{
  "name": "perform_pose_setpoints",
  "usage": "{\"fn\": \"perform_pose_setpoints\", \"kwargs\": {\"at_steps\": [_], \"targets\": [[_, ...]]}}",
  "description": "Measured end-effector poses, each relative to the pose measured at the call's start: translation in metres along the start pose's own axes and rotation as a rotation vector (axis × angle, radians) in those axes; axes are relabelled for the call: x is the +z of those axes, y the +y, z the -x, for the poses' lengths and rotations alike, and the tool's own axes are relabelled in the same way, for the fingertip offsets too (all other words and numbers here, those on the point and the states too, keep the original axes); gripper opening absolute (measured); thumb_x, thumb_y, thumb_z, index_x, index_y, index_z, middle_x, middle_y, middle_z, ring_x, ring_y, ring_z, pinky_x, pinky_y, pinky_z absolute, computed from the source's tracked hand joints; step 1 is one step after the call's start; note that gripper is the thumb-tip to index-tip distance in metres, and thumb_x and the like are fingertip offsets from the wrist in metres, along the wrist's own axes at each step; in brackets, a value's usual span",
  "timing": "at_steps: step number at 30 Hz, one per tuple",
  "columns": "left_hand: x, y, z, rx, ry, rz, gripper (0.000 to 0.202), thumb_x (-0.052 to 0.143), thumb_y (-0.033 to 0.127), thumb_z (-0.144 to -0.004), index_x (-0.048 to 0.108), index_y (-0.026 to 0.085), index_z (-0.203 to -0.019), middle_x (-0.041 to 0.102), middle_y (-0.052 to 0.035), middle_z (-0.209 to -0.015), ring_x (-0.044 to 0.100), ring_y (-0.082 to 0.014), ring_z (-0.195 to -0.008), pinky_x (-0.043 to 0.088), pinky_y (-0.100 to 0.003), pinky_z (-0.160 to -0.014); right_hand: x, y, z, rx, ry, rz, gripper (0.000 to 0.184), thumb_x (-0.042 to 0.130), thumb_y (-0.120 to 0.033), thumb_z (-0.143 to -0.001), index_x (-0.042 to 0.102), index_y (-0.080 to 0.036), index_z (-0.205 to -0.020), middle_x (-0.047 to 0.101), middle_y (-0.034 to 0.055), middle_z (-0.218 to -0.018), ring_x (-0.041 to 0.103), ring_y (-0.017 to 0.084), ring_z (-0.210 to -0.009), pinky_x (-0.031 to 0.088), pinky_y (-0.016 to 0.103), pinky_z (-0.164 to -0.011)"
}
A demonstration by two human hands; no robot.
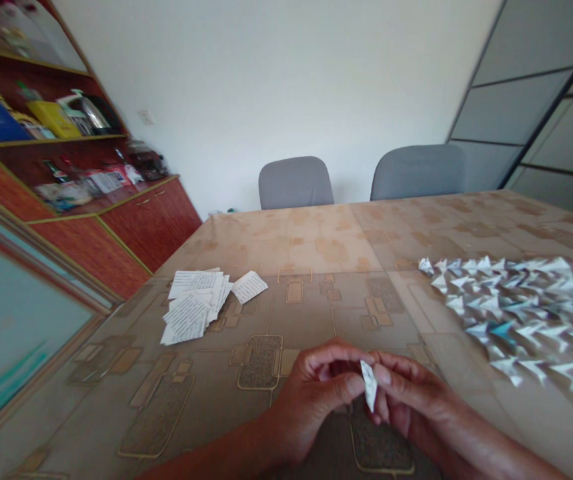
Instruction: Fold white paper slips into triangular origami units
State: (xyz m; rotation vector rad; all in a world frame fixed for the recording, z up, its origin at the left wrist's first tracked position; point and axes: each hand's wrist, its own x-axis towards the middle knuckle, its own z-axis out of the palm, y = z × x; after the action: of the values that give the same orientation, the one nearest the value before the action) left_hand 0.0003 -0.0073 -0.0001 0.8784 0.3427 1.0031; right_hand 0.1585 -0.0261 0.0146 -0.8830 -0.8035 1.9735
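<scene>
White paper piece (pixel 368 385) is being gripped by left hand (pixel 311 400) and right hand (pixel 411 400) above the surface (pixel 316 267). Right of it, many folded units (pixel 516 307) are lying finished; left of it, flat slips (pixel 196 303) are waiting unfolded.

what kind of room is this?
Probably an office or meeting room: a large table with a patterned cover, two grey chairs at its far side, and a red-brown shelf cabinet holding a kettle. The left hand and right hand pinch a folded paper piece.
</scene>
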Motion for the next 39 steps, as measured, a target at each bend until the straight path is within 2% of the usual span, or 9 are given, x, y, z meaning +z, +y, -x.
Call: {"fn": "perform_pose_setpoints", "kwargs": {"at_steps": [7, 12, 21, 24, 27, 30, 32, 35, 39], "targets": [[-0.005, -0.003, 0.001, -0.033, 0.005, -0.056, 0.024, 0.073, 0.035, -0.079, 0.072, 0.020, -0.098, 0.063, -0.0008, -0.072, 0.059, -0.0130, -0.063, 0.038, -0.024, -0.059, 0.001, -0.001, 0.000, -0.010, -0.040, -0.019, 0.026, 0.075, -0.042, -0.076, 0.069, -0.017, -0.075, 0.062, 0.0003, -0.069, 0.049, 0.011, -0.065, 0.040, 0.023, -0.068], [0.000, -0.001, 0.002, -0.088, 0.080, -0.059, 0.020, 0.075, 0.034, -0.077, 0.074, 0.019, -0.090, 0.059, -0.0001, -0.070, 0.056, -0.0116, -0.062, 0.036, -0.024, -0.060, 0.002, 0.000, 0.000, -0.018, -0.015, -0.017, 0.026, 0.076, -0.042, -0.076, 0.066, -0.018, -0.071, 0.060, -0.0014, -0.064, 0.053, 0.013, -0.069, 0.041, 0.024, -0.071], [0.001, -0.002, 0.004, -0.098, 0.126, 0.015, 0.018, 0.071, 0.030, -0.080, 0.074, 0.020, -0.095, 0.058, -0.0003, -0.065, 0.053, -0.0111, -0.063, 0.037, -0.024, -0.062, 0.006, -0.003, -0.003, -0.093, 0.037, 0.039, 0.031, 0.074, -0.046, -0.076, 0.063, -0.019, -0.065, 0.063, -0.0007, -0.067, 0.057, 0.015, -0.071, 0.043, 0.026, -0.073], [0.000, 0.002, 0.004, -0.030, 0.162, -0.166, 0.016, 0.065, 0.025, -0.084, 0.071, 0.020, -0.099, 0.062, -0.0009, -0.069, 0.054, -0.0104, -0.063, 0.039, -0.022, -0.061, 0.005, -0.003, -0.005, -0.155, 0.135, 0.189, 0.036, 0.073, -0.050, -0.075, 0.060, -0.019, -0.063, 0.058, -0.0021, -0.063, 0.053, 0.014, -0.065, 0.042, 0.026, -0.068], [-0.001, 0.009, 0.003, 0.111, 0.205, -0.528, 0.017, 0.060, 0.012, -0.083, 0.069, 0.020, -0.095, 0.062, -0.0011, -0.076, 0.056, -0.0122, -0.069, 0.042, -0.023, -0.064, 0.002, -0.002, -0.008, -0.208, 0.218, 0.384, 0.039, 0.070, -0.054, -0.075, 0.058, -0.019, -0.061, 0.052, -0.0037, -0.059, 0.048, 0.013, -0.059, 0.039, 0.024, -0.059], [-0.002, 0.015, 0.001, 0.290, 0.176, -0.868, 0.023, 0.058, 0.001, -0.075, 0.070, 0.018, -0.085, 0.061, -0.0011, -0.075, 0.056, -0.0125, -0.070, 0.043, -0.023, -0.066, -0.001, -0.002, -0.010, -0.249, 0.234, 0.507, 0.043, 0.067, -0.059, -0.075, 0.056, -0.020, -0.061, 0.051, -0.0040, -0.057, 0.046, 0.012, -0.056, 0.037, 0.024, -0.056], [-0.003, 0.016, 0.000, 0.328, 0.150, -0.964, 0.022, 0.059, -0.001, -0.073, 0.070, 0.016, -0.079, 0.062, -0.0009, -0.072, 0.056, -0.0123, -0.068, 0.043, -0.023, -0.066, -0.002, -0.002, -0.010, -0.275, 0.229, 0.546, 0.044, 0.066, -0.061, -0.075, 0.055, -0.020, -0.062, 0.050, -0.0039, -0.057, 0.045, 0.013, -0.056, 0.037, 0.023, -0.054], [-0.005, 0.015, -0.002, 0.231, 0.213, -0.869, 0.017, 0.060, 0.003, -0.075, 0.067, 0.017, -0.082, 0.064, -0.0010, -0.075, 0.058, -0.0127, -0.070, 0.044, -0.023, -0.067, 0.000, -0.003, -0.008, -0.324, 0.222, 0.578, 0.042, 0.061, -0.058, -0.081, 0.056, -0.020, -0.063, 0.052, -0.0031, -0.060, 0.047, 0.013, -0.059, 0.039, 0.023, -0.057], [-0.005, 0.012, -0.004, 0.051, 0.323, -0.517, 0.015, 0.064, 0.010, -0.075, 0.058, 0.017, -0.087, 0.060, 0.0005, -0.079, 0.057, -0.0118, -0.070, 0.046, -0.023, -0.065, 0.000, -0.001, -0.008, -0.394, 0.161, 0.571, 0.027, 0.061, -0.047, -0.086, 0.060, -0.021, -0.076, 0.058, -0.0020, -0.069, 0.054, 0.014, -0.067, 0.044, 0.023, -0.063]]}}
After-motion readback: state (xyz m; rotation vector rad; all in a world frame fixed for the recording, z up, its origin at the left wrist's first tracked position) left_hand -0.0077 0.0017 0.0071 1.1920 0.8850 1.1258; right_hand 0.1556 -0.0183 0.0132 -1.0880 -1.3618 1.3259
